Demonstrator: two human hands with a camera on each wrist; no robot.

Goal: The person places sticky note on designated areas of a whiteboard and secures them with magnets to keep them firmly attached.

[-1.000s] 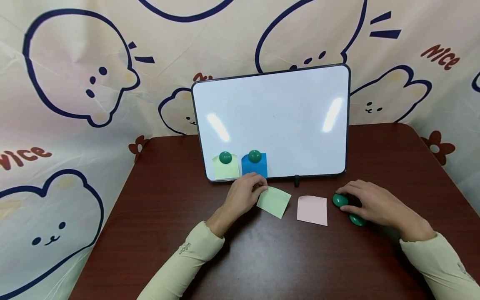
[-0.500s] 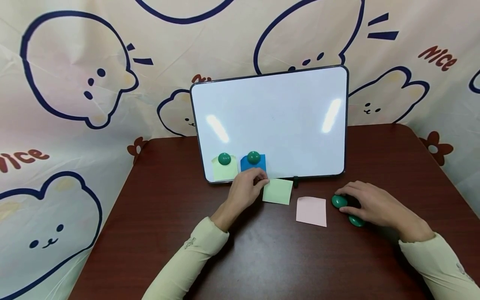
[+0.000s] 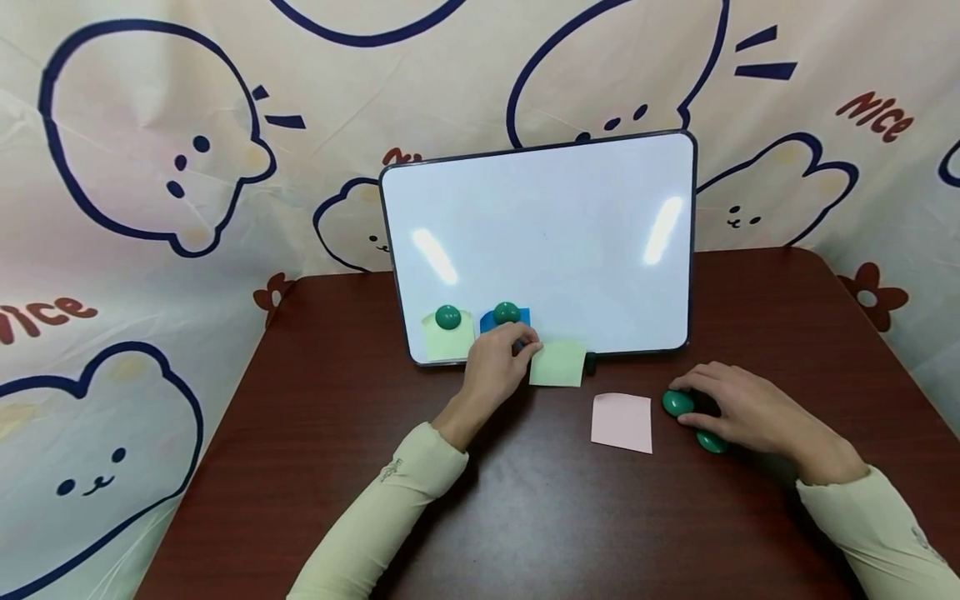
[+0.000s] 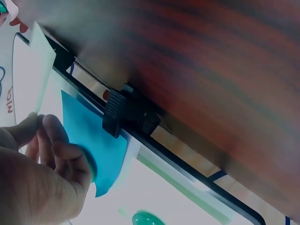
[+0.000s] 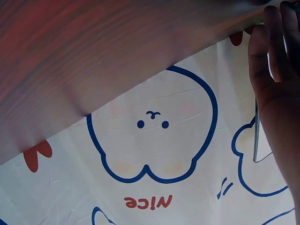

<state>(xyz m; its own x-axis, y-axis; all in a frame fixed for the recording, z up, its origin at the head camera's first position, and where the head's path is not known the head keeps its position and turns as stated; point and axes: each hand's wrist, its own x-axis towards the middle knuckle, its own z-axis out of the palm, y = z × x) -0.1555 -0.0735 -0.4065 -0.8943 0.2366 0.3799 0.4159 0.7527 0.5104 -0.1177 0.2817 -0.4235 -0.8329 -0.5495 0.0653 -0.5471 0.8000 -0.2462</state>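
Between thumb and fingertips my left hand (image 3: 498,360) pinches a pale green sticky note (image 3: 559,364) by its left edge. The note overlaps the lower rim of the whiteboard (image 3: 600,233) in the head view; in the left wrist view the sheet (image 4: 41,70) stands out from the fingertips. Behind that hand, a blue sticky note (image 4: 91,136) hangs on the board under a green round magnet (image 3: 507,312). My right hand (image 3: 750,408) rests on the table with thumb and index finger about a green magnet (image 3: 678,403). Another magnet (image 3: 711,441) lies partly under that hand.
A pink sticky note (image 3: 622,423) lies on the dark wood table (image 3: 555,517) between the hands. At the board's lower left, a yellow-green note (image 3: 448,343) sits under a magnet (image 3: 447,317). Black clips (image 4: 129,112) hold the board's lower edge. A printed cloth (image 3: 315,100) hangs behind.
My left hand has moved up and slightly right, carrying the pale green note from above the table to the board's lower edge and straightening it. The right hand has stayed in place.
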